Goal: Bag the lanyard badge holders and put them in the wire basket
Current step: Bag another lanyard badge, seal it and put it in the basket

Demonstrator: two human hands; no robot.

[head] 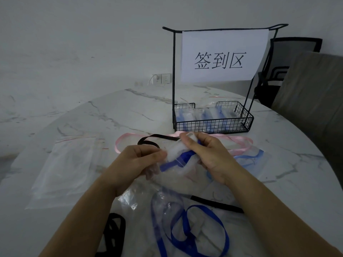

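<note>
While both hands work at the centre of the frame, a clear plastic zip bag (173, 152) with a folded royal-blue lanyard (187, 156) inside is held between them, raised above the round white marble table (130, 108). The left hand (141, 160) pinches the bag's left edge between thumb and curled fingers. The right hand (209, 154) grips its upper right end, fingers curled round it. The bag's long axis slants from lower left to upper right, and the blue band inside follows the same line.

Behind the hands, right of centre, stands a black wire basket (213, 125) with a tall frame carrying a white paper sign (222, 56). Several clear bags with pale blue contents (204, 115) lie in it. Between basket and hands, a pink ribbon lanyard (233, 138) and a black lanyard (157, 136) loop on the table. At the left lies a flat stack of empty clear zip bags (65, 164). At the bottom centre a loose blue lanyard (201, 206) curls over crumpled clear plastic, with a black strap (116, 218) at the lower left.
</note>
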